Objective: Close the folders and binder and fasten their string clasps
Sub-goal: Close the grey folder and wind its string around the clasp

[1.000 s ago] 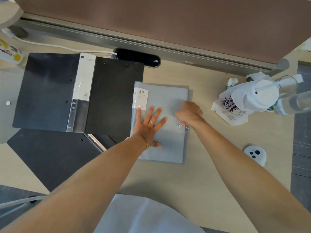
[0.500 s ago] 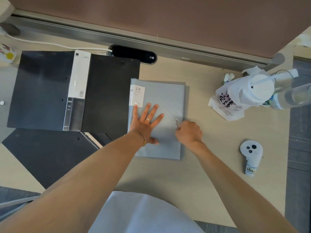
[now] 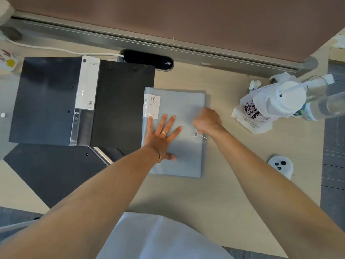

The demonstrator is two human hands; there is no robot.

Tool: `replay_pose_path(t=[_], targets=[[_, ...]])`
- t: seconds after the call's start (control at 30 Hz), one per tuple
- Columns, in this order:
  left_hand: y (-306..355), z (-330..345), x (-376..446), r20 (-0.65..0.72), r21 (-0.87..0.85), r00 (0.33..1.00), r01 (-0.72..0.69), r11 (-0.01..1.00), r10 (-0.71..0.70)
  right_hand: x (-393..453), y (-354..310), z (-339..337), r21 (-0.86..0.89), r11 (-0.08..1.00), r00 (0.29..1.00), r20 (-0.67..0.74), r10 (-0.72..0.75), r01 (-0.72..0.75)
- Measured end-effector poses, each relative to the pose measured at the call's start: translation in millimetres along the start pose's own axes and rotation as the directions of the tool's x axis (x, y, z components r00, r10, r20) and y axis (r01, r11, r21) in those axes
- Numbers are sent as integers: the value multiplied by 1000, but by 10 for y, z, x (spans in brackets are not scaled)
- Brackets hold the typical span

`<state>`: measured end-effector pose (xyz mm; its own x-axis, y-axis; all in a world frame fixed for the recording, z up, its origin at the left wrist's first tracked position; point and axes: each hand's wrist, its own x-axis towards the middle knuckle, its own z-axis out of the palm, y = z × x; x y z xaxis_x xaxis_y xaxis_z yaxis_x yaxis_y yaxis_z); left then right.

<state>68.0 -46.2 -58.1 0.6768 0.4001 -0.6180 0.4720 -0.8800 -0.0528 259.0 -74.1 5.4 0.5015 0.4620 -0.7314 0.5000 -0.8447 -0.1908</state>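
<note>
A pale wood-grain desk [image 3: 214, 199] backed by a brown partition panel [image 3: 186, 21] on a grey metal rail [image 3: 168, 47], with dark grey floor [image 3: 334, 146] at the right.

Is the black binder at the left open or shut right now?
Open. The black binder lies spread flat, both covers showing either side of its white spine label, untouched by either hand.

You have only one view, from the camera on your head. It looks steeply down and forward over the desk [image 3: 214, 199], close enough that both forearms fill the lower frame. It faces the partition [image 3: 186, 21] at the desk's far edge. The wide lens bends straight edges near the borders. The grey folder [image 3: 186, 109] sits near the centre.
</note>
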Motion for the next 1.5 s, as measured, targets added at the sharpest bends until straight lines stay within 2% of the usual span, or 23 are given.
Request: replay_pose_path(t=[0.13,0.33,0.43,0.6,0.73,0.9,1.1,1.2,1.33,1.4,1.5], targets=[[0,-30,1,30,14,1000,-4,1000,3,-102,-153,274,-88,994,996,-53,-66,61],[8,-20,9,29,20,1000,3,1000,-4,-313,117,603,-192,978,982,-155,-113,82],[11,-7,8,26,38,1000,9,999,-10,-356,355,632,-79,996,989,-141,-54,43],[14,-2,6,12,44,1000,8,999,-8,-114,631,391,208,975,997,41,67,-75],[-3,14,7,-1,36,1000,1,999,-1,66,622,169,249,962,992,80,98,-115],[-12,28,7,-6,31,1000,-6,1000,6,147,338,69,142,989,998,38,44,-49],[-5,21,18,10,31,1000,-5,1000,5,53,-22,98,-141,989,999,8,-50,51],[-1,7,18,25,25,1000,-2,1000,1,33,-54,213,-286,950,988,-46,-147,127],[4,-18,18,46,29,999,-1,1000,0,-84,-17,455,-515,822,943,-74,-326,244],[10,-24,18,51,34,999,-1,999,-1,-129,21,535,-530,808,927,-98,-361,259],[8,-31,13,55,39,999,-1,999,-1,-110,63,489,-388,898,948,-147,-284,209]])
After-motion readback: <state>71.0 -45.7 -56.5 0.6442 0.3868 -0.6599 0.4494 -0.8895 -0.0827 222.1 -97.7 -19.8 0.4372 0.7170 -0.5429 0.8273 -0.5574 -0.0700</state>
